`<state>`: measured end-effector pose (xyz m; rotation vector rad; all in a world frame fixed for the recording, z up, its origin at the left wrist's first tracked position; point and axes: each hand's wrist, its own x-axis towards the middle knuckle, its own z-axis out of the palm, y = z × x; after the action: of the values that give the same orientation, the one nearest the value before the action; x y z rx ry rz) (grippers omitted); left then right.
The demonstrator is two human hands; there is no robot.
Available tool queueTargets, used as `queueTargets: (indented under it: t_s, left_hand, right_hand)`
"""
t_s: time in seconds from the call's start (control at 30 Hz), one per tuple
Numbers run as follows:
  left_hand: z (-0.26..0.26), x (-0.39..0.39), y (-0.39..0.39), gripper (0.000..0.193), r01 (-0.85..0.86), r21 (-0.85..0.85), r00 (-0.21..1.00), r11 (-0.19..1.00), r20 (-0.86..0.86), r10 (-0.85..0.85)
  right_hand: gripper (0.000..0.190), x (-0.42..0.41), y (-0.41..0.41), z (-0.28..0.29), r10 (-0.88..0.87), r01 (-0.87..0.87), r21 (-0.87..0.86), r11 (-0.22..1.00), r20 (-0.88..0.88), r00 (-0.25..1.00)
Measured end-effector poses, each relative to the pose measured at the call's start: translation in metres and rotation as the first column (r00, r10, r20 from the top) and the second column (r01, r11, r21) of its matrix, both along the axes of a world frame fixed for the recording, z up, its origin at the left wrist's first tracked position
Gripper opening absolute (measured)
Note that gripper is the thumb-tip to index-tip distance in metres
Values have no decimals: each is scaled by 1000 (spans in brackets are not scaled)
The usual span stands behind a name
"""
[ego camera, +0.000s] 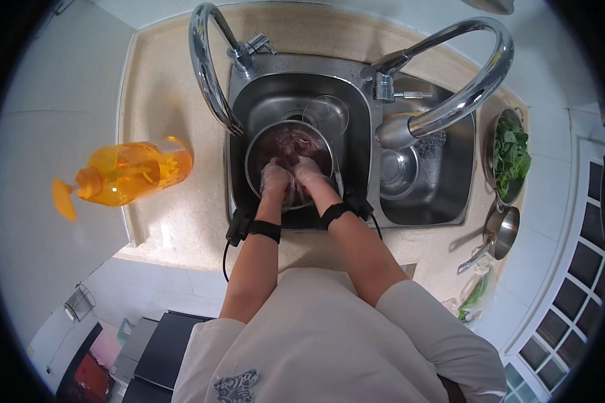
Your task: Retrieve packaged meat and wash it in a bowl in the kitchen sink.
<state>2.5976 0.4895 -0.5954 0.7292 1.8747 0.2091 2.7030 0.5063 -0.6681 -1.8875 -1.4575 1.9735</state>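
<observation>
A round metal bowl (252,142) stands in the left basin of a steel double sink, holding reddish liquid and dark red pieces that look like raw meat (298,142). My left hand (275,177), in a clear plastic glove, reaches into the bowl from the near side. Beside it, my right hand (308,172) wears a similar glove, its fingertips at the meat. Both sets of fingertips are partly hidden by the pieces and liquid, so their grip cannot be made out. Behind the bowl lies a round wire strainer (326,117), its handle running along the bowl's right side.
Two chrome taps (201,60) (489,85) arch over the sink. The right basin (433,201) holds a metal bowl (398,171) and a steel scourer (430,143). An orange soap bottle (141,171) is at left. Leafy greens (511,156) and a small saucepan (503,231) are at right.
</observation>
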Motion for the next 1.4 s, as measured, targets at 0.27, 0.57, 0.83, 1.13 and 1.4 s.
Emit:
queueTargets:
  t_s: [0.27,0.57,0.83,1.13,1.4]
  left_hand:
    - [-30,-31,-22,37,273,194,947,942,-229,-227]
    - [41,-22,12,75,553,132,776,823,-442,-450]
    - [6,-18,9,100,471,-180,833,864,-232,-503]
    - [-47,-24,-17,51,632,13,756,775,-229,-613]
    - [-23,-21,-20,25,726,-139,642,673,-213,-736]
  right_hand:
    - [36,-16,15,101,144,-175,148,973,196,970]
    - [45,-17,34,76,288,-576,582,574,515,807]
    - [38,-26,26,53,427,-533,157,831,435,793]
    - [25,-14,-16,-45,457,-618,405,674,429,779]
    - [28,9,6,112,553,-683,249,686,431,713]
